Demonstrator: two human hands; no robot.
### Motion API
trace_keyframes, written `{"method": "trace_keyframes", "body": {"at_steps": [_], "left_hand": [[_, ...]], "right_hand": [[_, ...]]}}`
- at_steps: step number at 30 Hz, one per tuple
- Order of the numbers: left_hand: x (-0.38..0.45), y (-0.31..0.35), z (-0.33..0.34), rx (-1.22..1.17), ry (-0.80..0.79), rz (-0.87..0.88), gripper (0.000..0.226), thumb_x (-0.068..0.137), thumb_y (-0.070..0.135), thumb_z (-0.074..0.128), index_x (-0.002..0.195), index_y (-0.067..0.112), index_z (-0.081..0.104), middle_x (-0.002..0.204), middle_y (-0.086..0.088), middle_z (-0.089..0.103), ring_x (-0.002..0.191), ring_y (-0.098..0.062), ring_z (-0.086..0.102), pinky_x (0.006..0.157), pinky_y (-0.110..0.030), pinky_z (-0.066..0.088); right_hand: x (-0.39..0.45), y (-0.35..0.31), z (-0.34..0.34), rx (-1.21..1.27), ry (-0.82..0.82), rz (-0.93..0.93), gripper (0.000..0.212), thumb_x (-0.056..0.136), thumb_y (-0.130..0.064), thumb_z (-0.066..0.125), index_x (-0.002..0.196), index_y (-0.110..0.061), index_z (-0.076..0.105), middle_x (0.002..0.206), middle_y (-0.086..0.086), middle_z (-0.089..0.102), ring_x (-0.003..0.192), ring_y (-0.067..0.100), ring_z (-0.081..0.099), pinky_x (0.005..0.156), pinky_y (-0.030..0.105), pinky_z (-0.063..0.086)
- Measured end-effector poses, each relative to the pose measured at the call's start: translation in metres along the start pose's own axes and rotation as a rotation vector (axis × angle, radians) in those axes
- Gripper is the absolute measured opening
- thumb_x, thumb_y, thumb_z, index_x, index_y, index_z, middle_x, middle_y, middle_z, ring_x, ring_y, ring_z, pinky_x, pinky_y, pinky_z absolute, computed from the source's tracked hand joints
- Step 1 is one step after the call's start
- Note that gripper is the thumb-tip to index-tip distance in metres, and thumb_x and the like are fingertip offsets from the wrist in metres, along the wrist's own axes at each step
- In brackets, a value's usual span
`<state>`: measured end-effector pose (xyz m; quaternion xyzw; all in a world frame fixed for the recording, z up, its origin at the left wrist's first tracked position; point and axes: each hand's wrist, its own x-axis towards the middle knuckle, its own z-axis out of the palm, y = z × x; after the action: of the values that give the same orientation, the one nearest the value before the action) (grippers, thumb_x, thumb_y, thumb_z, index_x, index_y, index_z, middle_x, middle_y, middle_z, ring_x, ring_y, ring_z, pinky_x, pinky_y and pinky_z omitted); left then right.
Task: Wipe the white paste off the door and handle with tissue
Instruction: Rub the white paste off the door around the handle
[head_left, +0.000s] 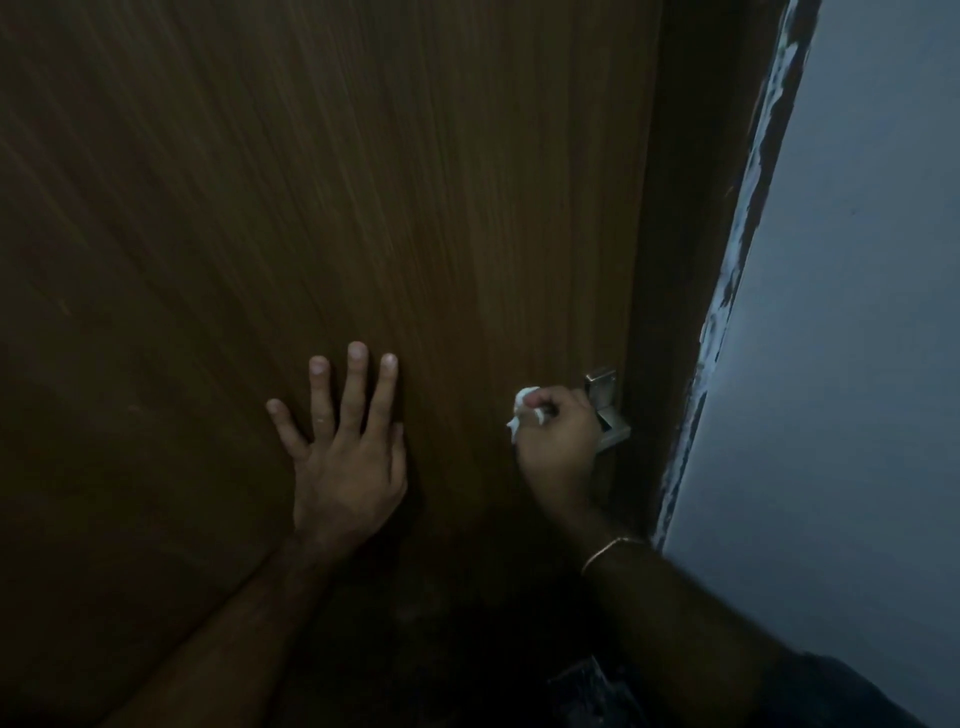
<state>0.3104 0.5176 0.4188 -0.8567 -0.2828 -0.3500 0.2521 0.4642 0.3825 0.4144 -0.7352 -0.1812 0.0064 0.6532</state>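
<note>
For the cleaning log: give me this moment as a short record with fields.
surface: brown wooden door, shut against its frame
left hand: open, flat on the door, fingers spread
right hand: closed on a crumpled white tissue, at the metal handle
paste: none visible in this dim light
right wrist: thin bracelet
beside door: pale wall

**Tissue at the handle**

The left hand (345, 457) lay flat on the brown door (311, 208), fingers spread. The right hand (558, 441), a bangle (610, 550) on its wrist, was closed around a crumpled white tissue (522, 410) at the metal handle (605, 402). The frame (670, 260) met a pale wall (857, 312) on the right.
</note>
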Motion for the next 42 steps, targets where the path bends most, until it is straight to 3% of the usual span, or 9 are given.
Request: {"method": "trace_keyframes", "body": {"at_steps": [8,11,16,20,24,29,33,38,42], "left_hand": [[-0.001,-0.006,0.005,0.032,0.016,0.024,0.077,0.094,0.044,0.038,0.162,0.025,0.008,0.171,-0.004,-0.002,0.157,-0.032,-0.009,0.116,-0.060,-0.024],[0.000,-0.006,0.007,0.034,0.012,0.025,0.078,0.093,0.045,0.038,0.162,0.025,0.009,0.171,-0.005,0.000,0.157,-0.033,-0.008,0.115,-0.058,-0.026],[-0.001,-0.012,0.008,0.060,0.018,0.057,0.076,0.093,0.048,0.035,0.162,0.024,0.011,0.171,-0.005,0.001,0.157,-0.033,-0.007,0.115,-0.056,-0.028],[-0.001,-0.010,0.005,0.030,0.006,0.062,0.077,0.094,0.046,0.036,0.162,0.026,0.008,0.171,-0.005,-0.001,0.157,-0.032,-0.009,0.115,-0.057,-0.028],[0.000,-0.008,0.000,0.016,0.009,0.063,0.077,0.093,0.044,0.037,0.162,0.026,0.006,0.171,-0.004,-0.004,0.156,-0.030,-0.013,0.115,-0.058,-0.026],[0.000,-0.006,-0.004,-0.004,-0.022,0.055,0.078,0.094,0.044,0.037,0.162,0.027,0.001,0.170,-0.003,-0.010,0.155,-0.029,-0.018,0.114,-0.056,-0.028],[0.001,-0.008,-0.006,-0.040,-0.051,0.068,0.080,0.093,0.044,0.039,0.162,0.027,0.001,0.171,-0.004,-0.007,0.155,-0.032,-0.016,0.113,-0.059,-0.026],[0.000,-0.006,-0.009,-0.051,-0.039,0.070,0.082,0.093,0.042,0.041,0.162,0.028,-0.001,0.171,-0.003,-0.009,0.155,-0.030,-0.017,0.113,-0.061,-0.023],[0.000,-0.008,-0.003,-0.020,-0.013,0.068,0.081,0.092,0.044,0.041,0.162,0.027,0.004,0.171,-0.003,-0.007,0.156,-0.031,-0.015,0.114,-0.059,-0.025]], "right_hand": [[-0.044,0.018,0.030,0.193,0.072,0.163,0.029,0.092,-0.012,0.063,0.120,-0.020,0.064,0.131,-0.004,0.057,0.118,0.007,0.057,0.075,0.004,0.047],[-0.074,0.024,0.048,0.027,-0.068,0.112,0.068,0.093,-0.020,0.062,0.152,-0.027,0.029,0.161,-0.009,0.023,0.145,0.005,0.023,0.105,0.011,0.025],[-0.069,0.026,0.058,0.024,-0.227,0.169,0.089,0.096,-0.046,0.052,0.153,-0.035,-0.015,0.162,-0.014,-0.021,0.141,0.004,-0.004,0.122,0.039,0.009],[-0.062,0.035,0.057,-0.134,-0.234,0.142,0.086,0.097,-0.057,0.041,0.153,-0.028,-0.018,0.162,-0.007,-0.025,0.146,0.009,-0.012,0.121,0.046,-0.007],[-0.049,0.045,0.052,-0.063,-0.175,0.466,0.081,0.098,-0.056,0.038,0.155,-0.025,-0.011,0.166,0.004,0.002,0.152,0.022,0.008,0.123,0.052,0.001],[-0.042,0.031,0.054,-0.042,-0.138,0.194,0.086,0.098,-0.054,0.041,0.154,-0.025,-0.017,0.164,-0.005,-0.019,0.152,0.021,0.010,0.122,0.055,0.003],[-0.018,0.022,0.054,0.005,-0.041,0.424,0.084,0.098,-0.058,0.032,0.153,-0.025,-0.022,0.163,-0.003,-0.022,0.152,0.027,0.006,0.122,0.056,0.006],[-0.028,0.023,0.051,0.023,-0.055,0.323,0.073,0.100,-0.057,0.025,0.152,-0.032,-0.019,0.164,-0.007,-0.018,0.151,0.024,0.012,0.121,0.057,0.007],[-0.013,0.010,0.057,0.003,0.019,0.391,0.079,0.095,-0.066,0.019,0.152,-0.028,-0.021,0.163,-0.005,-0.022,0.152,0.022,-0.003,0.122,0.051,0.002]]}}
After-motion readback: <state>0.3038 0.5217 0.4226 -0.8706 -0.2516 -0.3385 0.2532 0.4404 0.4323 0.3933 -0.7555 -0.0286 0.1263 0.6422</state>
